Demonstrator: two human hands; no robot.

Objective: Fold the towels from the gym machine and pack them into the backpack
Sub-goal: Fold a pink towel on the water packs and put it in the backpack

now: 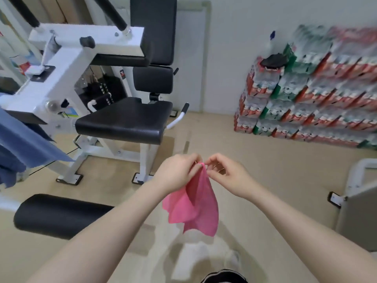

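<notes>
**Pink towel held up to fold**

The left hand (177, 172) and right hand (225, 172) each pinch the pink towel (193, 205) at its top. It hangs above the floor (265, 170), likely so it falls flat.

No text can be read — the stacked bottle packs' (318, 94) labels are blurred.

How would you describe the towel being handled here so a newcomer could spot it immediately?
Start at the white gym machine with its black seat, then look down to the floor space in front of it. There both hands, left and right, pinch the top of a pink towel hanging between them. The other cloth, at the left edge, is blue.
</notes>
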